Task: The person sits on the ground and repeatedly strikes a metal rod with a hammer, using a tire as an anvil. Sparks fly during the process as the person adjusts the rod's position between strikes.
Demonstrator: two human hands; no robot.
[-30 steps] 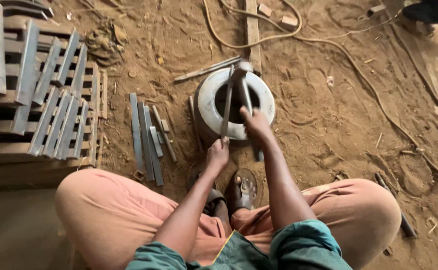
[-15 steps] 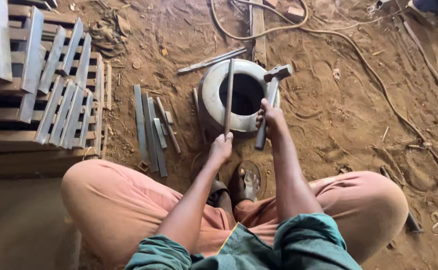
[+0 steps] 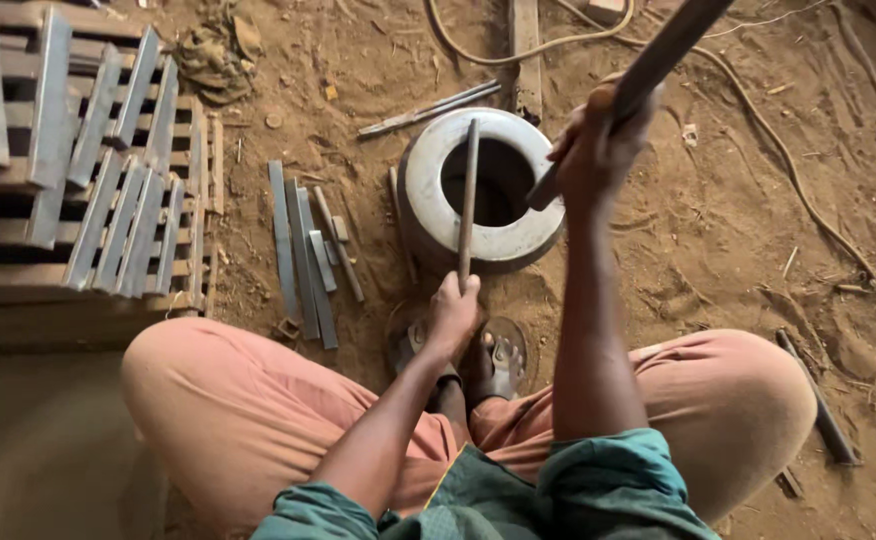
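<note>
Above the metal ring [image 3: 483, 190], right hand [image 3: 590, 150] raised, grip clamped on hammer handle [image 3: 648, 70]; left hand [image 3: 455, 310] clasping flat strip [image 3: 468, 200].

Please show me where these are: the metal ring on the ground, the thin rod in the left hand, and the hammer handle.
metal ring [image 3: 428, 170]: head view, left rim.
thin rod [image 3: 468, 200]: head view, mid-shaft.
hammer handle [image 3: 673, 45]: head view, shaft above right hand.
</note>
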